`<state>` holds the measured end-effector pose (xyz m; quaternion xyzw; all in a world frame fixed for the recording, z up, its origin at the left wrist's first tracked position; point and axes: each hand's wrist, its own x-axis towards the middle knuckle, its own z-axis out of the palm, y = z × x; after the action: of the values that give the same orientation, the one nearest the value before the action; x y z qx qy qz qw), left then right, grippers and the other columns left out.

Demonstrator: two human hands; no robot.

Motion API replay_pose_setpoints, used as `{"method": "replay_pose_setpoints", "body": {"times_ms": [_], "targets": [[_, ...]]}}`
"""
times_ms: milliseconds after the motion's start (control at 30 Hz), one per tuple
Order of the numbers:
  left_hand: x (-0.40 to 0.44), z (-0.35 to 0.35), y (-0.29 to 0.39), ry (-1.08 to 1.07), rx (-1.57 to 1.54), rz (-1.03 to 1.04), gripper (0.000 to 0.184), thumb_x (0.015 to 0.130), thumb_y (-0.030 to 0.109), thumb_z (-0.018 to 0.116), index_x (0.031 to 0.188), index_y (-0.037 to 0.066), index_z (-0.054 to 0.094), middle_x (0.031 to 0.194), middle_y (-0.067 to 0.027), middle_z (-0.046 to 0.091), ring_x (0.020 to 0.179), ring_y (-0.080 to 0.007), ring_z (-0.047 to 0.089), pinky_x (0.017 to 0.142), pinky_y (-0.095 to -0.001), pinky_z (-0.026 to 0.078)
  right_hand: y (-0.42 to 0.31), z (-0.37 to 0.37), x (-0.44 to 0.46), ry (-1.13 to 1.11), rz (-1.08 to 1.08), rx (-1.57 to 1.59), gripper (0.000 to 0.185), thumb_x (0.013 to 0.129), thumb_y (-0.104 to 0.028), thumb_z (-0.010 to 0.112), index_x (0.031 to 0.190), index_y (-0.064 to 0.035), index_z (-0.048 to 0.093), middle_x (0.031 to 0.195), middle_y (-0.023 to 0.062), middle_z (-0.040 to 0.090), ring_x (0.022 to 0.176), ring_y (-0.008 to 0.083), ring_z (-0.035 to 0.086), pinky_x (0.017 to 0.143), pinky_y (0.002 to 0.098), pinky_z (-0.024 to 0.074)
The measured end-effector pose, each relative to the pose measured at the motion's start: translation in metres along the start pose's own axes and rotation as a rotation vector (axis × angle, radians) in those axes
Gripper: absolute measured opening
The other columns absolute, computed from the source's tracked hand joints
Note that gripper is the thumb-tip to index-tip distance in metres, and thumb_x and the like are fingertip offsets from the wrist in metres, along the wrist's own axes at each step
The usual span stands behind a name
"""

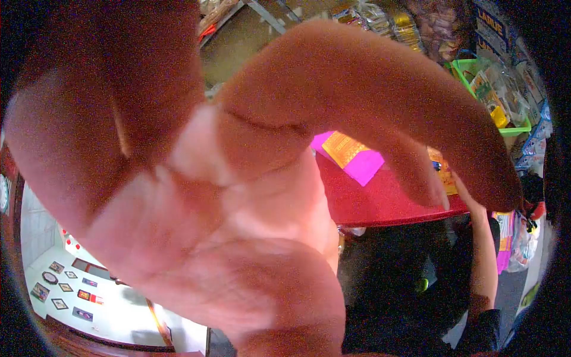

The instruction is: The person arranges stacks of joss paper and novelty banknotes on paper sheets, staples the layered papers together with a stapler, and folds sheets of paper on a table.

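Very close to the camera, my left hand (238,220) fills much of the view. Its palm faces the lens with nothing in it, and its fingers are spread and curved. Behind it is a round red table (380,205), where a magenta and orange packet (351,156) lies partly covered by the fingers. My right hand (470,193) reaches up from a dark sleeve to the table's edge, beside an orange printed packet (439,163). Fingers of the left hand cover most of the right one, so its grip is hidden.
A green basket (522,129) with plastic-wrapped goods stands at the upper right, near stacked boxes (491,27). More clear-wrapped packets (380,21) lie at the top. Magenta packets (504,238) are at the right edge. Framed pictures (59,303) hang on a white wall, lower left.
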<state>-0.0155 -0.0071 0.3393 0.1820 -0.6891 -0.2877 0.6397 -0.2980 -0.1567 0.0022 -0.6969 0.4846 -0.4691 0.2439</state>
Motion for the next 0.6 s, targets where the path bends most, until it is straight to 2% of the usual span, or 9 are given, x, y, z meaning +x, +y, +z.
{"method": "replay_pose_setpoints", "body": {"times_ms": [100,167,200,233,400,500,600], "targets": [[0.001,0.0,0.001,-0.048,0.097,-0.053,0.023,0.086,0.015,0.069,0.101,-0.001,0.063,0.079,-0.0204,0.059,0.065,-0.0312,0.058,0.06,-0.0364,0.051,0.026,0.011,0.0,-0.017,0.069,0.185,0.013,0.095,-0.005,0.066,0.104,0.0024,0.071,0.078,0.0094,0.071,0.07,0.0126,0.065,0.063,0.0314,0.0514],[-0.001,0.007,0.001,-0.039,0.163,-0.074,0.022,0.086,0.015,0.069,0.101,-0.001,0.063,0.078,-0.02,0.058,0.064,-0.0307,0.057,0.059,-0.036,0.051,0.023,0.01,0.004,-0.023,0.031,0.158,0.013,0.095,-0.005,0.067,0.104,0.0028,0.071,0.079,0.0087,0.071,0.071,0.0115,0.064,0.064,0.0308,0.0513],[-0.003,0.011,-0.002,-0.023,0.187,-0.077,0.022,0.086,0.015,0.069,0.101,-0.001,0.063,0.078,-0.0198,0.058,0.064,-0.0305,0.057,0.058,-0.0357,0.05,0.003,0.0,0.007,-0.095,0.186,0.106,0.014,0.096,-0.007,0.067,0.105,0.003,0.071,0.079,0.0082,0.071,0.073,0.0109,0.065,0.066,0.0306,0.0519],[-0.004,0.014,0.002,-0.017,0.22,-0.083,0.022,0.086,0.015,0.07,0.1,0.0,0.063,0.078,-0.0196,0.058,0.063,-0.0303,0.057,0.058,-0.0355,0.05,-0.002,-0.001,0.007,-0.06,0.087,0.061,0.015,0.097,-0.008,0.067,0.104,0.0033,0.071,0.081,0.0092,0.072,0.074,0.0113,0.066,0.067,0.0309,0.0525],[-0.007,0.025,0.018,0.013,0.319,-0.086,0.021,0.086,0.014,0.07,0.1,0.001,0.063,0.076,-0.0186,0.057,0.062,-0.029,0.056,0.056,-0.0344,0.05,0.003,-0.001,0.01,-0.098,0.191,-0.02,0.016,0.097,-0.01,0.068,0.105,0.0031,0.072,0.085,0.0117,0.075,0.074,0.015,0.069,0.067,0.0319,0.0532],[-0.011,0.029,0.027,0.025,0.359,-0.083,0.02,0.086,0.014,0.071,0.1,0.001,0.063,0.076,-0.018,0.057,0.061,-0.0283,0.056,0.055,-0.0337,0.05,0.012,0.006,0.008,-0.041,0.08,0.002,0.015,0.097,-0.009,0.068,0.105,0.0032,0.072,0.085,0.011,0.075,0.074,0.0149,0.069,0.068,0.031,0.0533],[-0.01,0.032,0.024,0.02,0.369,-0.088,0.02,0.086,0.014,0.071,0.1,0.002,0.063,0.075,-0.0174,0.057,0.06,-0.0276,0.056,0.053,-0.033,0.049,0.005,0.005,0.007,-0.087,0.174,0.077,0.013,0.096,-0.006,0.068,0.105,0.0031,0.072,0.085,0.0107,0.075,0.075,0.0128,0.068,0.068,0.03,0.053]]}}
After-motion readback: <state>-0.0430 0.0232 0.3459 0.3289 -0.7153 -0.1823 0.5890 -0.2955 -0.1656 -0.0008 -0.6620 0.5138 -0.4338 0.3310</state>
